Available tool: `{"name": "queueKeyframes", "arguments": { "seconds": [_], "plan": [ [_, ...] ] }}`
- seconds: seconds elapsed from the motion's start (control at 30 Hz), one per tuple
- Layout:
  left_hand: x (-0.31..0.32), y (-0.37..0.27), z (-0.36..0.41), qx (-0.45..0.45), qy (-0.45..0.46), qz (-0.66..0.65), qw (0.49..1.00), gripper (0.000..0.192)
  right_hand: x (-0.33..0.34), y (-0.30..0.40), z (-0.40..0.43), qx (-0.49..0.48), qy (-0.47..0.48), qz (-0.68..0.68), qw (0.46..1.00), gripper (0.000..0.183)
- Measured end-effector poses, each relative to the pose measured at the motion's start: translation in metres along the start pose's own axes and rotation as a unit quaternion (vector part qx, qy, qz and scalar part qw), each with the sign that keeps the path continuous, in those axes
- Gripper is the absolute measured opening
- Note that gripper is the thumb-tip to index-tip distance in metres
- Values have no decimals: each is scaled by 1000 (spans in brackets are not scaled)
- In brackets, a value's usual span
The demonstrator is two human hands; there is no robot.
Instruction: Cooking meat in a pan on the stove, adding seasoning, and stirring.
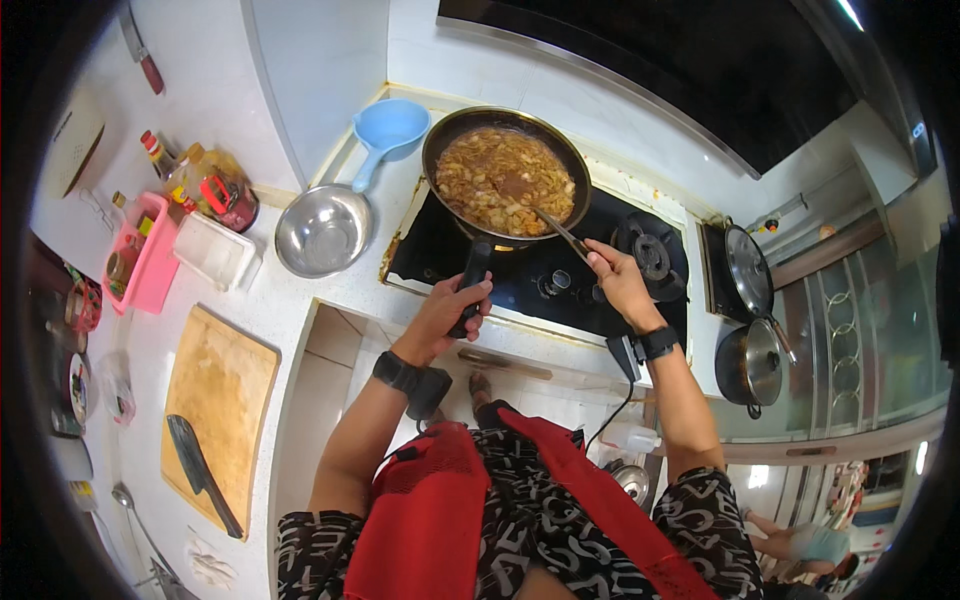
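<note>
My left hand (pixel 451 313) grips the black handle of a frying pan (pixel 583 169), which is over the left burner of a black gas hob (pixel 517 279). Chopped, browned food in brown sauce (pixel 510 180) fills much of the pan. My right hand (pixel 619 281) is closed around the handle of a metal cooking utensil (pixel 559 227); its far end is in the food at the pan's near right side, and its head is hidden. Both wrists wear black bands with devices attached.
Left of the pan are a blue plastic ladle (pixel 390 127) and a steel bowl (pixel 324 231). A cleaver (pixel 199 469) lies on a wooden cutting board (pixel 225 375). Two lidded pots (pixel 748 270) (pixel 750 364) stand right of the hob. Another person (pixel 810 544) is at the lower right.
</note>
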State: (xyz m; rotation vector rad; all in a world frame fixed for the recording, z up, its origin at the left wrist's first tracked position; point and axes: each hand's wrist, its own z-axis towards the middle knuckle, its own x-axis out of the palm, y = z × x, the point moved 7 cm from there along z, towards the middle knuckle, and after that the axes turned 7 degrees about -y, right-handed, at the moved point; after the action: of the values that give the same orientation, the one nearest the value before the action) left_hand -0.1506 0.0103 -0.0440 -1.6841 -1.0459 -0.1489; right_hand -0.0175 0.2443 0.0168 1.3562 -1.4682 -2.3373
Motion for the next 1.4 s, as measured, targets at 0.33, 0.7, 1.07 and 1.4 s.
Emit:
{"name": "queueKeyframes", "arguments": {
  "seconds": [0.33, 0.7, 1.07, 1.4],
  "plan": [
    [-1, 6, -12, -25, -10, -44, 999, 35, -4, 76, -10, -178, -77, -186, 963, 34],
    [-12, 14, -22, -17, 12, -43, 999, 33, -9, 58, 15, -183, -124, -319, 921, 36],
    [-23, 20, -29, -4, -2, -15, 1000, 32, -9, 76, -45, -281, -55, -352, 891, 53],
    [-22, 20, -38, -9, 7, -27, 1000, 47, -21, 84, -44, -261, -75, -393, 879, 60]
  ]
}}
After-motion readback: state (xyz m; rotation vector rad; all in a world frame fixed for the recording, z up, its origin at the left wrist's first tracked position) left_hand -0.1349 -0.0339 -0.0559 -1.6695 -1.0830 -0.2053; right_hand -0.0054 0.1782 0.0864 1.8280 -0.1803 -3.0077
